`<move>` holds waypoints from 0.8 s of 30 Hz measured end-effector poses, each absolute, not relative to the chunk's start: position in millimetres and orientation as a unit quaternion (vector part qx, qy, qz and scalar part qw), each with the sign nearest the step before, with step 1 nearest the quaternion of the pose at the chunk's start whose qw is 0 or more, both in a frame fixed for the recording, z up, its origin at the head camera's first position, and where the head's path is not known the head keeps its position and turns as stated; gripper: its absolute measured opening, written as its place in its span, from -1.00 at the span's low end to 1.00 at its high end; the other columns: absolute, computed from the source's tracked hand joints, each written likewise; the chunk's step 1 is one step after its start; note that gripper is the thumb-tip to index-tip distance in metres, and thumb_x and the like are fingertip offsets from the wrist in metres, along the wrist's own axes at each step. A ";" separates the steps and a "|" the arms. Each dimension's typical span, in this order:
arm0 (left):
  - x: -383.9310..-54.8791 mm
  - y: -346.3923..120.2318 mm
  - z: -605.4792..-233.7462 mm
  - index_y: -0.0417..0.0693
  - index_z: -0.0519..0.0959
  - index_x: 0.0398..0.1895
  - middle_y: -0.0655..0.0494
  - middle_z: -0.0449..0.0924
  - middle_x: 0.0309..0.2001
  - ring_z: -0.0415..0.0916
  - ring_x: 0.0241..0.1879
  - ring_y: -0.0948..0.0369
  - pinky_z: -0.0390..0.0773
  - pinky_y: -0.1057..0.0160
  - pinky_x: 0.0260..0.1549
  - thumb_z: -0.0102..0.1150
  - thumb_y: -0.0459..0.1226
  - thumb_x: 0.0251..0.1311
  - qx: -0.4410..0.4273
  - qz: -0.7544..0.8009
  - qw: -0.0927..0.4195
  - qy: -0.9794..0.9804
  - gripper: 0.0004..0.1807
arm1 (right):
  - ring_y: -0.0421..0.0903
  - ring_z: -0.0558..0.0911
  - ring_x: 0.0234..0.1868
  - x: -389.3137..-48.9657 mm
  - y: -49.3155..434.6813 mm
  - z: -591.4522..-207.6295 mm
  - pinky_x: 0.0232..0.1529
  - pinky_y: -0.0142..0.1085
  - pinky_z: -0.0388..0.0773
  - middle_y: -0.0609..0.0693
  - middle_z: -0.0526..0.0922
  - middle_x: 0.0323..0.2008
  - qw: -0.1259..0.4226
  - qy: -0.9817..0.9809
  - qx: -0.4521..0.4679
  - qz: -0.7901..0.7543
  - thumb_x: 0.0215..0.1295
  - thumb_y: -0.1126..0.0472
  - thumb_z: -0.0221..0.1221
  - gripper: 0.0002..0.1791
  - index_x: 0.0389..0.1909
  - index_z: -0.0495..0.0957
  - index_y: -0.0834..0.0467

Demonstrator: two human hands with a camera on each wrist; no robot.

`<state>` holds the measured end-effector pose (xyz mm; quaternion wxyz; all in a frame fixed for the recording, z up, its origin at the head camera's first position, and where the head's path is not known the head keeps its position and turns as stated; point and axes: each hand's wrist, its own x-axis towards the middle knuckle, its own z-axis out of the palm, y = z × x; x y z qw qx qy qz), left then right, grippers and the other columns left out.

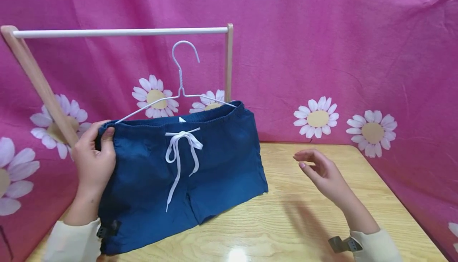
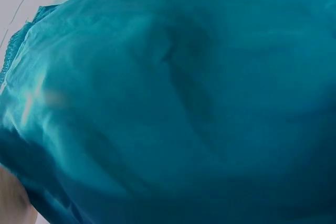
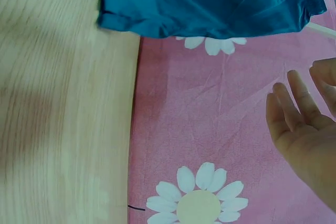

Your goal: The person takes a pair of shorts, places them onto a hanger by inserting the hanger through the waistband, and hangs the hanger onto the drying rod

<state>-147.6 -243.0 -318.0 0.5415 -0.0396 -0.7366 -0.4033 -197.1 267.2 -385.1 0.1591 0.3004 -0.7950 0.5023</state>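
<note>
Navy blue shorts [image 1: 222, 154] with a white drawstring [image 1: 183, 134] tied in a bow hang from a white wire hanger [image 1: 181, 89], whose ends sit inside the waistband. At the waistband's left corner my left hand [image 1: 94, 154] grips the cloth, thumb in front, together with the hanger's end. The cloth of the shorts [image 2: 173, 98] fills most of the left wrist view. Off to the right, my right hand [image 1: 320, 170] is held above the table, apart from the shorts, its fingers loosely bent and holding nothing. In the right wrist view the right hand [image 3: 307, 119] is below the shorts' edge.
A clothes rack with a white rail [image 1: 121, 32] and wooden posts [image 1: 229, 63] stands behind the shorts. The hanger's hook is below the rail in the head view. Under everything is a wooden table [image 1: 286, 214]; a pink cloth with daisies [image 1: 317, 118] hangs around it.
</note>
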 end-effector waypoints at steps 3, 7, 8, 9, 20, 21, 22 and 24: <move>-148.4 -248.9 -316.2 -0.34 0.70 -0.07 0.41 0.66 -0.19 0.47 -0.16 0.60 0.41 0.54 -0.03 0.26 -0.37 0.34 -0.019 -0.397 0.549 -0.735 -0.80 | -0.30 0.62 0.02 -195.7 269.1 -387.2 -0.03 -0.52 0.55 -0.16 0.67 -0.04 0.158 -0.797 0.300 0.500 0.45 0.47 0.10 -0.75 0.09 0.52 0.37; -149.6 -255.4 -314.8 -0.33 0.70 -0.08 0.53 0.62 -0.21 0.44 -0.18 0.62 0.39 0.56 -0.05 0.25 -0.36 0.34 0.007 -0.395 0.561 -0.728 -0.80 | -0.28 0.65 0.01 -194.5 270.1 -388.1 -0.03 -0.51 0.55 -0.16 0.69 -0.06 0.155 -0.800 0.300 0.495 0.47 0.44 0.09 -0.78 0.06 0.55 0.34; -149.8 -256.3 -314.6 -0.33 0.70 -0.08 0.40 0.68 -0.21 0.43 -0.18 0.64 0.38 0.56 -0.05 0.25 -0.35 0.34 0.014 -0.391 0.564 -0.727 -0.79 | -0.28 0.65 0.01 -194.4 270.1 -387.9 -0.03 -0.51 0.55 -0.17 0.69 -0.06 0.155 -0.802 0.301 0.493 0.47 0.44 0.09 -0.78 0.06 0.55 0.33; -149.9 -257.1 -314.5 -0.33 0.71 -0.08 0.25 0.72 -0.20 0.42 -0.19 0.66 0.38 0.57 -0.06 0.25 -0.35 0.35 0.022 -0.387 0.569 -0.726 -0.79 | -0.28 0.66 0.00 -194.4 269.9 -387.7 -0.03 -0.51 0.55 -0.19 0.69 -0.06 0.155 -0.803 0.302 0.491 0.47 0.44 0.09 -0.78 0.06 0.56 0.33; -147.3 -266.3 -310.3 -0.32 0.72 -0.11 0.15 0.75 -0.14 0.44 -0.14 0.68 0.41 0.56 -0.02 0.29 -0.27 0.33 0.044 -0.369 0.614 -0.697 -0.75 | -0.38 0.64 -0.04 -191.4 270.9 -388.9 -0.07 -0.49 0.55 0.06 0.70 -0.10 0.166 -0.815 0.304 0.464 0.46 0.45 0.10 -0.80 0.03 0.55 0.32; -146.6 -267.1 -309.9 -0.32 0.72 -0.11 0.19 0.75 -0.15 0.44 -0.14 0.67 0.41 0.56 -0.02 0.28 -0.25 0.34 0.046 -0.368 0.615 -0.696 -0.74 | -0.36 0.65 -0.04 -190.6 271.1 -389.2 -0.07 -0.48 0.55 0.08 0.70 -0.10 0.166 -0.817 0.304 0.462 0.46 0.44 0.10 -0.80 0.02 0.56 0.30; -145.9 -267.9 -309.5 -0.31 0.72 -0.11 0.18 0.75 -0.15 0.45 -0.13 0.67 0.41 0.56 -0.02 0.28 -0.24 0.35 0.050 -0.368 0.616 -0.695 -0.73 | -0.36 0.64 -0.04 -189.8 271.1 -389.5 -0.07 -0.48 0.55 0.10 0.70 -0.10 0.166 -0.818 0.303 0.460 0.46 0.44 0.10 -0.81 0.02 0.56 0.29; -144.8 -269.5 -308.6 -0.30 0.72 -0.10 0.13 0.76 -0.15 0.46 -0.12 0.66 0.41 0.56 -0.01 0.27 -0.22 0.36 0.058 -0.366 0.619 -0.693 -0.72 | -0.36 0.64 -0.04 -188.6 271.2 -390.0 -0.08 -0.47 0.55 0.07 0.70 -0.10 0.166 -0.821 0.303 0.455 0.46 0.43 0.11 -0.81 0.02 0.56 0.28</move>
